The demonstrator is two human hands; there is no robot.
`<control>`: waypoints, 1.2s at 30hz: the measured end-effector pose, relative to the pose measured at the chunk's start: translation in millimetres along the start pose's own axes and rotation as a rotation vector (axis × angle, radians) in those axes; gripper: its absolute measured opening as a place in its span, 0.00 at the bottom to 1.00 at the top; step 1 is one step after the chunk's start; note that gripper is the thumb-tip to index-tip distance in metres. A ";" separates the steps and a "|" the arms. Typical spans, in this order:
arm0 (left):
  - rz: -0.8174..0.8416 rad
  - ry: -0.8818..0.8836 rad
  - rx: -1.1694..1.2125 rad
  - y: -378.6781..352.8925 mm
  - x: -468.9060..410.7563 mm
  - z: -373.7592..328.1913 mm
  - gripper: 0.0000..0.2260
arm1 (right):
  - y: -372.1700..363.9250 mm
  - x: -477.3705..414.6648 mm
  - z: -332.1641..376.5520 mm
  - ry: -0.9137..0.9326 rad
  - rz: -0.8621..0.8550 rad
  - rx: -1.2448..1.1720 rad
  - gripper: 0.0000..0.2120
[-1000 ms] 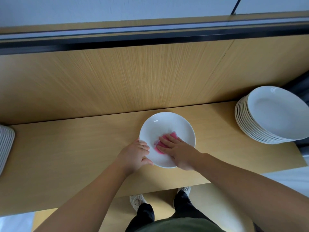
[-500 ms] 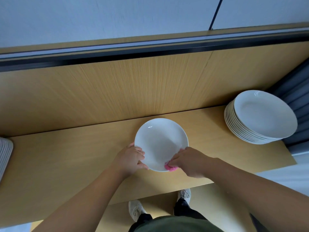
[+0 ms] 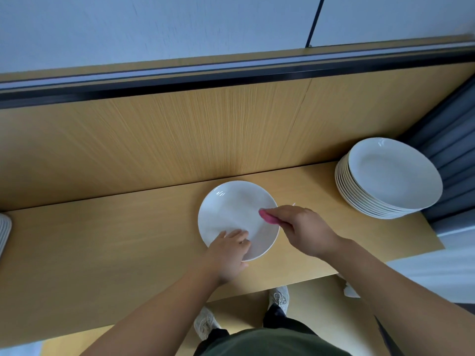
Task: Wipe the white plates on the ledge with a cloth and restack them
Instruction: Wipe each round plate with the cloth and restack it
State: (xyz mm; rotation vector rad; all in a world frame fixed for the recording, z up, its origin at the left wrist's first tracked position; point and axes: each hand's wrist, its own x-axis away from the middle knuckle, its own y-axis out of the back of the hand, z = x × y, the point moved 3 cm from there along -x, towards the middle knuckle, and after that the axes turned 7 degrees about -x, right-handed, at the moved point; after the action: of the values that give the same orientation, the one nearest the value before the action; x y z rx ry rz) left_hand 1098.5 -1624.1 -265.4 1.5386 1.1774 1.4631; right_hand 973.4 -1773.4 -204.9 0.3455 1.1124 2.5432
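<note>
A single white plate [image 3: 232, 211] lies on the wooden ledge [image 3: 102, 240] in the middle. My left hand [image 3: 227, 255] grips its near-left rim, fingers over the edge. My right hand [image 3: 300, 228] holds a pink cloth [image 3: 267, 217] against the plate's right rim; most of the cloth is hidden under the fingers. A tall stack of white plates [image 3: 388, 178] stands at the right end of the ledge. The edge of another plate stack [image 3: 3, 232] shows at the far left.
A wooden back panel [image 3: 205, 129] rises behind the ledge, with a dark rail above it. Grey curtain folds [image 3: 452, 160] hang behind the right stack. Below the ledge's front edge are my legs and shoes on the floor.
My right hand has carried the pink cloth from the plate's near rim round to its right rim. My left hand has slid from the left rim to the near-left rim.
</note>
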 end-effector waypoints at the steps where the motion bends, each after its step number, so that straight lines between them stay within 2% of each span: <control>1: 0.020 0.011 -0.007 -0.6 -1.2 -2.0 0.19 | 1.9 0.9 0.6 0.002 -0.019 -0.010 0.18; 4: 0.081 0.023 -0.015 -2.0 2.8 -6.6 0.15 | 8.3 2.5 2.1 0.019 -0.056 -0.036 0.17; 8: 0.089 0.000 -0.054 -0.2 11.9 -6.0 0.21 | 22.7 -1.3 11.6 0.062 -0.118 -0.089 0.15; 12: -0.024 0.043 0.006 24.9 18.7 0.2 0.23 | 40.9 -8.9 26.2 0.121 -0.169 -0.113 0.15; 16: -0.152 0.138 -0.073 67.9 22.0 4.2 0.12 | 59.3 -13.4 41.2 0.274 -0.223 -0.085 0.17; 18: -0.170 0.176 -0.097 92.6 23.9 4.4 0.14 | 71.6 -14.3 48.1 0.344 -0.266 -0.074 0.17; 23: -0.211 0.273 0.154 131.9 32.8 -1.4 0.18 | 101.6 -15.1 63.3 0.461 -0.356 -0.096 0.18; 30: -0.423 0.306 0.567 126.7 33.0 -11.8 0.12 | 101.3 -17.5 64.4 0.509 -0.338 -0.094 0.17; 33: -0.456 0.323 0.642 123.4 34.7 -8.5 0.07 | 94.4 -20.0 62.0 0.507 -0.314 -0.082 0.17; 36: -0.472 0.362 0.664 119.2 36.6 1.6 0.09 | 87.0 -22.9 62.1 0.494 -0.296 -0.074 0.17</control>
State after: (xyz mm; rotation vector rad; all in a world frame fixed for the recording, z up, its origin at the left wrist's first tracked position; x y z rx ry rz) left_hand 1115.5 -1630.7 -142.1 1.2629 2.2338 1.1001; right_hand 997.8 -1796.7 -101.0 -0.4603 1.1227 2.4472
